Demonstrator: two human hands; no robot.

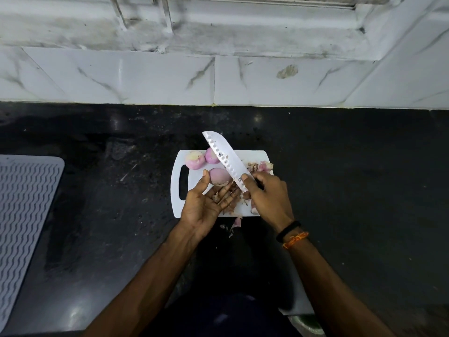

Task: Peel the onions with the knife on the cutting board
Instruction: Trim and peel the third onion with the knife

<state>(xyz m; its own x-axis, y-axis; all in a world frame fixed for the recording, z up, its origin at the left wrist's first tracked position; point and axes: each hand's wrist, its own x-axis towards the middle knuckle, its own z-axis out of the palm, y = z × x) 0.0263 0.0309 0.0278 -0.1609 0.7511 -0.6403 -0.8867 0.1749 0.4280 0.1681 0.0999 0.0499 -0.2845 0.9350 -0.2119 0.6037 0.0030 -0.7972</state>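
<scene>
Head view. White cutting board on a black counter. Left hand, palm up with fingers relaxed and extended, carries skin scraps; a peeled onion lies just beyond its fingertips, beside the thumb. Right hand grips the knife by the handle, blade angled up-left over the onion. Two further onions sit at the board's far-left corner; peelings lie at the right.
</scene>
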